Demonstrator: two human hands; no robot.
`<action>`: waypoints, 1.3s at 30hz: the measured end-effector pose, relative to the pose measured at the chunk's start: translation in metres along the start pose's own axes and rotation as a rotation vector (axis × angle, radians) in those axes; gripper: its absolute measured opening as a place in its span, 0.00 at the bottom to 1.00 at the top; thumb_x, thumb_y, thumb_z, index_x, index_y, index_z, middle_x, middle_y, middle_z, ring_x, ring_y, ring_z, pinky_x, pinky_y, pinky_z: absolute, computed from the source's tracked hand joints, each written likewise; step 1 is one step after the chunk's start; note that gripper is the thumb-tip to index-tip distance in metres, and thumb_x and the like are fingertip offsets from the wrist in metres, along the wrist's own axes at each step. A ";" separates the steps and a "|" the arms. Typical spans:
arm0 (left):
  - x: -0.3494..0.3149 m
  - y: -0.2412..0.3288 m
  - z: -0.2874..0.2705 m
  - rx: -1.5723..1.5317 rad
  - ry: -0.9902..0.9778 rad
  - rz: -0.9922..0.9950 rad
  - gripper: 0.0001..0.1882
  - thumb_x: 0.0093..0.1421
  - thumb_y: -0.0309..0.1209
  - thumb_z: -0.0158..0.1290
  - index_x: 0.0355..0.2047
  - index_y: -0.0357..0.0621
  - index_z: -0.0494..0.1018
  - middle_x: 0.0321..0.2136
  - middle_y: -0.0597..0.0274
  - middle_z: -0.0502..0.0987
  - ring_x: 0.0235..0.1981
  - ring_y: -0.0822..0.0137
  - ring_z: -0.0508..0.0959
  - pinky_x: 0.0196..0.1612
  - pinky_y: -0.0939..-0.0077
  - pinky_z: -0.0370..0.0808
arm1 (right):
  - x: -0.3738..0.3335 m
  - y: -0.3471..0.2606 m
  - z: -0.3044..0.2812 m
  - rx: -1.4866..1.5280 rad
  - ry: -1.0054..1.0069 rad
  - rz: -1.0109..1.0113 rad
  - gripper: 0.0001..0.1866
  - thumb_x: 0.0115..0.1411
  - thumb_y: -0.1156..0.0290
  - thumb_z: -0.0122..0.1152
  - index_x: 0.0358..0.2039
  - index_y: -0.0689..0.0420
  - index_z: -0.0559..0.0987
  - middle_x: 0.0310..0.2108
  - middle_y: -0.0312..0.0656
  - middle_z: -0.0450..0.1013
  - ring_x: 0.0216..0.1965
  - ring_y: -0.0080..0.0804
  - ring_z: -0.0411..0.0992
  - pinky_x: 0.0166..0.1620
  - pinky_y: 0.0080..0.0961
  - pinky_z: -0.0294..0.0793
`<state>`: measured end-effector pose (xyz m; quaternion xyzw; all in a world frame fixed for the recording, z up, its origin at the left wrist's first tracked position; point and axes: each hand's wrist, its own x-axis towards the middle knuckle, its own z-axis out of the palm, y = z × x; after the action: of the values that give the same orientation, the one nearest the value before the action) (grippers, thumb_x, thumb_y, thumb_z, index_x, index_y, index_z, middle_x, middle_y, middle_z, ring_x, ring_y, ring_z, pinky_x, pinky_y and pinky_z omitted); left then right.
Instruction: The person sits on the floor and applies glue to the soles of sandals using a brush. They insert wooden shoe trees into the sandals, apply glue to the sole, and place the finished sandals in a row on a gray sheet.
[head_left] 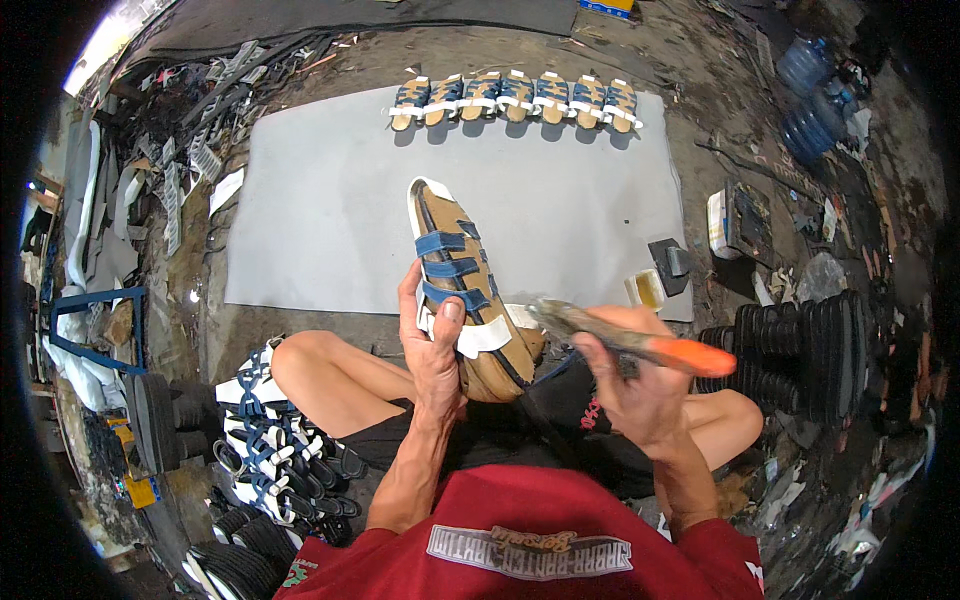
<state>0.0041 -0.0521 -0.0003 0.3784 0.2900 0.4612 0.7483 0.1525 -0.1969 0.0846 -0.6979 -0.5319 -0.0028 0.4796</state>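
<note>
A sandal on a tan shoe last (pixel 450 265) stands at a tilt in front of me, with blue straps and white strips along its edge. My left hand (pixel 435 335) is wrapped round its lower left side, thumb across a white strip. In my right hand (pixel 640 375) is a long tool with an orange handle end (pixel 690 355) and a grey, crusted front part. Its tip is beside the sandal's right edge; whether the two touch I cannot tell, nor what kind of tool it is.
Several similar sandals (pixel 515 95) stand in a row on the grey sheet (pixel 330 200). A small yellowish container (pixel 648 290) lies at its right edge. Black soles (pixel 805 340) are stacked right; blue-and-white strap pieces (pixel 280 450) are piled left. Blue water jugs (pixel 808 130) stand far right.
</note>
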 end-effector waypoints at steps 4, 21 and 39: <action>-0.004 0.010 0.008 0.003 0.017 -0.041 0.36 0.70 0.34 0.60 0.73 0.41 0.57 0.54 0.54 0.78 0.50 0.68 0.79 0.56 0.69 0.79 | -0.008 0.008 0.015 -0.103 -0.162 0.009 0.10 0.60 0.73 0.75 0.39 0.61 0.83 0.35 0.46 0.81 0.30 0.45 0.78 0.35 0.37 0.79; 0.001 0.005 -0.005 -0.195 0.103 -0.144 0.32 0.72 0.44 0.58 0.68 0.45 0.61 0.53 0.57 0.76 0.52 0.65 0.79 0.55 0.65 0.80 | -0.038 0.024 0.012 -0.100 -0.103 0.103 0.10 0.62 0.71 0.73 0.42 0.60 0.84 0.40 0.45 0.83 0.36 0.44 0.82 0.43 0.37 0.81; 0.000 -0.008 -0.063 -0.309 0.184 -0.240 0.30 0.72 0.55 0.54 0.62 0.47 0.70 0.50 0.58 0.81 0.48 0.61 0.84 0.51 0.61 0.85 | -0.199 0.439 -0.050 1.045 0.773 1.461 0.18 0.65 0.61 0.75 0.48 0.50 0.76 0.34 0.36 0.70 0.29 0.27 0.67 0.25 0.24 0.64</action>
<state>-0.0410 -0.0355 -0.0414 0.1784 0.3261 0.4406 0.8172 0.4190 -0.3662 -0.2832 -0.5063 0.2912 0.3025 0.7533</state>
